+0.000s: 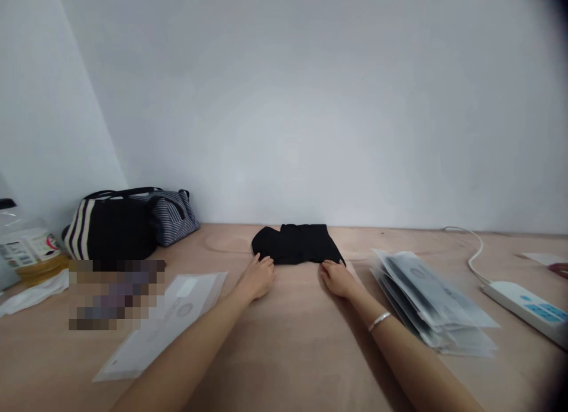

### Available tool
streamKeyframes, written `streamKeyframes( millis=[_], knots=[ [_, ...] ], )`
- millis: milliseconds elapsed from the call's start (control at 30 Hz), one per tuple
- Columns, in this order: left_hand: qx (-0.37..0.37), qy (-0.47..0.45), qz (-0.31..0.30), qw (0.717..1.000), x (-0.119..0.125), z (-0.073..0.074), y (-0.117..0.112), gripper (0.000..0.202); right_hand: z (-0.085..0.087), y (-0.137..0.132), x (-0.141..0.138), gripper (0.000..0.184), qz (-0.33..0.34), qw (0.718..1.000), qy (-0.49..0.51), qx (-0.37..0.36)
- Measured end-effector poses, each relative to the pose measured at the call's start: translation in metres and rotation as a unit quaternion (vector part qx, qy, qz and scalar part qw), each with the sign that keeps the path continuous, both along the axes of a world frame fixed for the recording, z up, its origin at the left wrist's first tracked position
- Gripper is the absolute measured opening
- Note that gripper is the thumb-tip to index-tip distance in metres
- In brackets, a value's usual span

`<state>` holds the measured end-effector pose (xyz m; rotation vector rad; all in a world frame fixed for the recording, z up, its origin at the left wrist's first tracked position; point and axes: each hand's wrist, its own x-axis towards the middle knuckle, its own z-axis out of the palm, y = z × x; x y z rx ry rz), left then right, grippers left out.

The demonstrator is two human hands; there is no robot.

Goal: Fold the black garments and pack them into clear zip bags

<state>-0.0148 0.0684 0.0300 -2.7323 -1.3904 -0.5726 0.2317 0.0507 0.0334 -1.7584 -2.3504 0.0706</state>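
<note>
**Fig. Your hands at the folded black cloth**

Left to right: black-and-white striped fabric bag (pixel 110 228); pixelated patch (pixel 116 295), contents hidden; your left hand (pixel 257 279) and right hand (pixel 339 280), open and apart, fingertips at the near edge of the soft black cloth (pixel 297 244), already folded, lying on the pale plywood desk (pixel 293 347); stacked clear plastic sleeves (pixel 430 302). Its folds are hard to make out.

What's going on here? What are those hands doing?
A person's left hand and right hand are touching the near edge of a black garment lying on a wooden table. A silver bangle sits on the right wrist. A stack of clear plastic packets lies to the right, a flat plastic packet lies to the left, and a striped bag stands by the wall.
</note>
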Motion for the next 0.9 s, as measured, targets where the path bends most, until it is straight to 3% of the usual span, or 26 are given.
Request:
streamKeyframes(
  millis=[100,200,333,467,633,767,900],
  knots=[
    [-0.012,0.021,-0.032,0.999,-0.010,0.011,-0.035,0.022,0.003,-0.035,0.005,0.026,0.009,1.000,0.002,-0.004],
    [-0.035,0.033,-0.073,0.996,-0.028,0.021,-0.085,0.021,0.006,-0.086,0.011,0.029,0.004,1.000,0.010,-0.026],
    [-0.079,-0.023,-0.123,0.989,-0.040,0.030,-0.133,0.020,0.016,-0.128,0.010,0.026,-0.010,0.996,0.064,-0.061],
    [-0.066,-0.042,-0.059,0.995,-0.021,0.031,-0.125,0.026,0.022,-0.104,-0.005,0.030,0.016,0.997,0.081,-0.013],
    [-0.115,0.058,0.023,0.991,0.001,0.010,-0.097,0.055,0.001,-0.070,-0.014,0.071,0.063,0.996,0.019,-0.058],
    [-0.151,0.086,0.024,0.984,-0.004,-0.002,-0.110,0.060,-0.019,-0.090,-0.010,0.072,0.058,0.996,0.000,-0.068],
    [-0.168,0.086,-0.004,0.982,-0.010,0.002,-0.130,0.061,-0.019,-0.110,-0.006,0.067,0.064,0.997,0.022,-0.047]
  ],
)
